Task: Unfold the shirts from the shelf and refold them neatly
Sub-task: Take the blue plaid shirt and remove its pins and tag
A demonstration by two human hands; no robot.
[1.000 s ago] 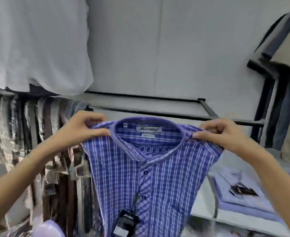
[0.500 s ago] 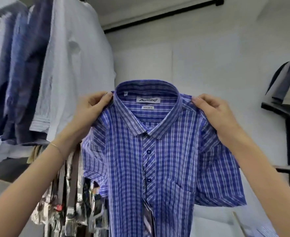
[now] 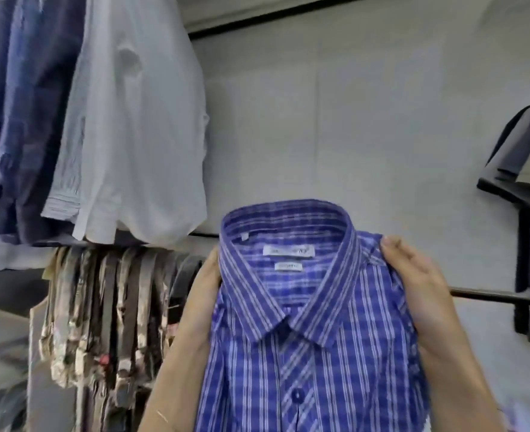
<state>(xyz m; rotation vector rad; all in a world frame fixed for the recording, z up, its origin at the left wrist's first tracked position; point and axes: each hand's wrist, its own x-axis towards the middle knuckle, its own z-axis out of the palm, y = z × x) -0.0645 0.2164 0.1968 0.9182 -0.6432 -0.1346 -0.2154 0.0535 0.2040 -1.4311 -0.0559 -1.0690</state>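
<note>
- In front of a pale wall point(image 3: 366, 120), a person holds a blue checked shirt point(image 3: 313, 353) up in the air, with the collar at the top and the buttons facing the camera.
- To the left, a row of hanging shirts point(image 3: 117, 120), white ones and dark blue ones, fills the upper part of the view.
- Under them hangs a bunch of belts point(image 3: 107, 322), close together on a rail.
- On the right, a black rack point(image 3: 522, 260) sticks out from the wall with dark clothes lying on top.
- The right hand point(image 3: 419, 294) grips the shirt's shoulder, with the thumb on the front and the cloth bunched under it.
- The left hand point(image 3: 204, 304) is mostly hidden behind the other shoulder. It seems to grip the shirt there, but the fingers do not show.
- What changed: half a second ago the sleeves stuck out wide on both sides. Now the sides are tucked back behind the shirt, so the front looks narrow and neat.
- The hands have also slid down from the top of the shoulders to the side edges.
- What this means: I think the refolding has started, and the sides are being folded back.
- The bottom of the shirt runs out of view, so folding it up is likely the next step.
- The small white label point(image 3: 288, 251) inside the collar is too blurry to read.
</note>
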